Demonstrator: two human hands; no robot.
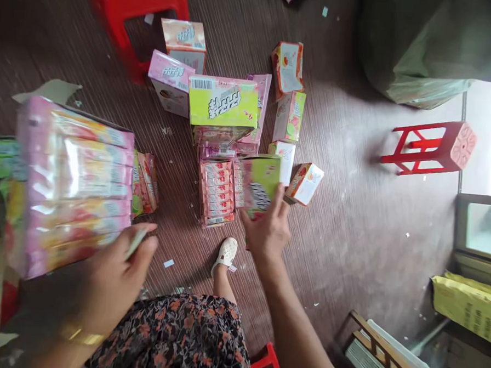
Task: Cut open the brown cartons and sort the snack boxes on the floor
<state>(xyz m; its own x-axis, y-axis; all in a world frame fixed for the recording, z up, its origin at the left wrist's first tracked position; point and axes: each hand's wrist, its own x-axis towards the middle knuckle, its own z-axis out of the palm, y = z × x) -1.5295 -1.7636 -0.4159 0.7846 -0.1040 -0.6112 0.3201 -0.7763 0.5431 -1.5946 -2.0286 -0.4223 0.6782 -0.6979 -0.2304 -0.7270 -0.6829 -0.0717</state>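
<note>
My left hand [120,268] pinches a small pale slip [136,243] between thumb and fingers. Beside and behind that hand is a large, clear-fronted pink box of wrapped sticks [81,181]; I cannot tell whether the hand touches it. My right hand [270,229] grips the lower end of a green and pink box [264,179], thumb on one side and fingers on the other. Left of this box lies an open-faced box of red-and-pink packets [218,191]. Above them stands a larger lime-green box [223,103] with bold lettering.
Purple [171,76] and orange [183,38] boxes stand at the upper left near a red stool [135,2]. Several small cartons [288,117] line the right side. Another red stool [432,147] is farther right. Paper scraps dot the dark floor [349,239].
</note>
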